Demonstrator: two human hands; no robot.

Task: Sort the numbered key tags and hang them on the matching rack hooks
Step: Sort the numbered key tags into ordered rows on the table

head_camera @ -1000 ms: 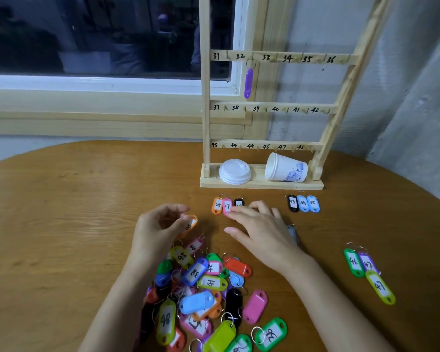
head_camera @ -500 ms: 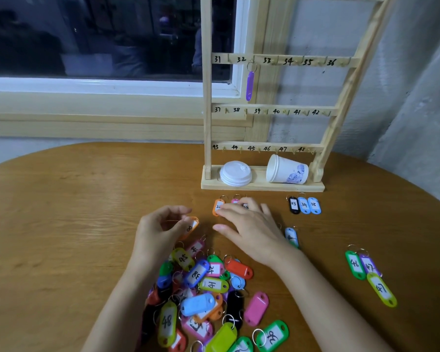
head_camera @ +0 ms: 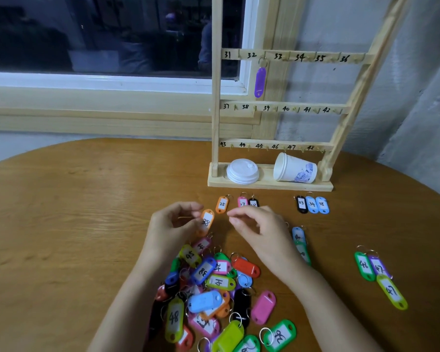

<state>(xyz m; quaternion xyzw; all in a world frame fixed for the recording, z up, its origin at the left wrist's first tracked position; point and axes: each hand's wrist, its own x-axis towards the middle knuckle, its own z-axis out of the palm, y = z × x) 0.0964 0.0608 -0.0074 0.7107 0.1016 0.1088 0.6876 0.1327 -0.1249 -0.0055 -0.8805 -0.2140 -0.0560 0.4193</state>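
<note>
My left hand (head_camera: 172, 226) pinches an orange tag (head_camera: 206, 222) marked 38, held above the table. My right hand (head_camera: 258, 231) hovers just to its right with curled fingers, holding nothing that I can see. A heap of coloured numbered tags (head_camera: 214, 295) lies below both hands. Behind them lie an orange tag (head_camera: 222, 205), a pink tag (head_camera: 242, 202) and a black tag (head_camera: 253, 202) in a row. The wooden rack (head_camera: 285, 107) stands at the back with numbered hooks 31 to 48; one purple tag (head_camera: 260, 82) hangs near hook 32.
A black and two blue tags (head_camera: 312, 205) lie before the rack base. Two green tags and a purple one (head_camera: 377, 273) lie at the right. A blue and a green tag (head_camera: 299, 243) sit beside my right wrist. A stack of white lids (head_camera: 242, 171) and a tipped paper cup (head_camera: 295, 169) rest on the rack base.
My right hand drew back from the row of tags behind the heap and curled its fingers. My left hand lifted the orange tag slightly, showing its number.
</note>
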